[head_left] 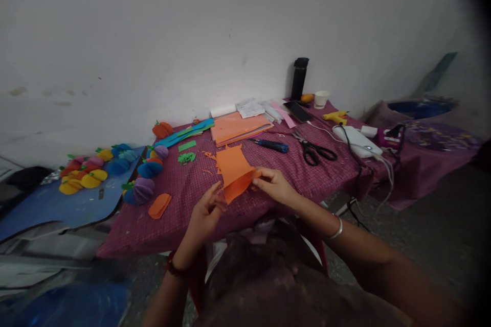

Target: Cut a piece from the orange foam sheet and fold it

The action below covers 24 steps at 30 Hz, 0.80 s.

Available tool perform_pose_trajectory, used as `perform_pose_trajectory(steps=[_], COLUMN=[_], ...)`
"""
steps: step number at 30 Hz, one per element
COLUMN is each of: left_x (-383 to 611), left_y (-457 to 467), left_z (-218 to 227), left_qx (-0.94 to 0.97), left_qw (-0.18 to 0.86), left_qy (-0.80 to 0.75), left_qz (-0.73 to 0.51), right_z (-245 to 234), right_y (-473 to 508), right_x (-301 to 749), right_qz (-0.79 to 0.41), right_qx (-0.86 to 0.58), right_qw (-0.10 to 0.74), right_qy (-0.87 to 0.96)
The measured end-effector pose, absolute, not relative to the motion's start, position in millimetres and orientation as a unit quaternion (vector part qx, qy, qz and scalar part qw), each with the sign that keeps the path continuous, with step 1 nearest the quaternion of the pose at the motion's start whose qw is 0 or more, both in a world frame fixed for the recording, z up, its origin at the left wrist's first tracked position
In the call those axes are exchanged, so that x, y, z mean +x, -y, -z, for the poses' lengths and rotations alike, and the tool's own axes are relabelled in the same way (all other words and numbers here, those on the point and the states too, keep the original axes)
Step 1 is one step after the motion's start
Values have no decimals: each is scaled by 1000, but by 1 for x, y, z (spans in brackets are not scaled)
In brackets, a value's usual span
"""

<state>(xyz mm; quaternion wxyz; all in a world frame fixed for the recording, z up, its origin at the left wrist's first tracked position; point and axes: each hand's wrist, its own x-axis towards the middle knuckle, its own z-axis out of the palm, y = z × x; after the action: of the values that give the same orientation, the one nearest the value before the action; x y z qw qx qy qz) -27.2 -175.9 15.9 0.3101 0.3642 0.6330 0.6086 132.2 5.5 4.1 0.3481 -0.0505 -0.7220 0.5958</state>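
Thumb and fingers of the right hand (273, 186) pinch the near right corner of the orange paper (233, 163), which lies on the checked tablecloth (184, 225) in front of the person, its near part raised in a fold. The left hand (205, 214) is half open, fingers loosely bent, at the near left corner of the paper, with nothing visibly in its grasp; whether its fingertips touch the paper cannot be told. Thin orange scraps (209, 155) lie along the left edge of the paper. Farther left of it are green cuttings (186, 158), a green strip (187, 146) and, nearer the person, a small pile of orange cutouts (159, 206). Just beyond the paper lies a stack of orange sheets (236, 129); to its right, a blue-and-black tool (270, 145), then open-bladed black scissors (316, 152). Well beyond the paper, toward the right, are a phone (298, 111), an upright black bottle (299, 79), a white cup (321, 99) and a yellow glue gun (336, 116). Far to the right of the paper sits a white box (355, 141) with cables. Well to its left, colourful paper fruits (144, 190) line the cloth, and more rest on a blue table (76, 214).
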Motion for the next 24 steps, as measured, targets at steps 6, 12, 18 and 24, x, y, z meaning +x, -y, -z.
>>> perform_pose_trajectory(steps=[6,12,18,24], left_x=[-32,-22,-20,-33], left_y=[183,184,169,144], left_z=[-28,-34,-19,-8], left_qx=[376,384,323,316], left_qw=[224,107,98,237], left_qy=[-665,-709,-707,-699], left_qz=[-606,-582,-621,-596], right_z=[-1,1,7,9], right_y=[-5,-5,-3,-3], right_x=[131,129,126,126], right_qz=[-607,-595,-575,-592], right_qx=[-61,-60,-64,-77], right_qw=[330,334,325,337], right_qy=[720,729,748,728])
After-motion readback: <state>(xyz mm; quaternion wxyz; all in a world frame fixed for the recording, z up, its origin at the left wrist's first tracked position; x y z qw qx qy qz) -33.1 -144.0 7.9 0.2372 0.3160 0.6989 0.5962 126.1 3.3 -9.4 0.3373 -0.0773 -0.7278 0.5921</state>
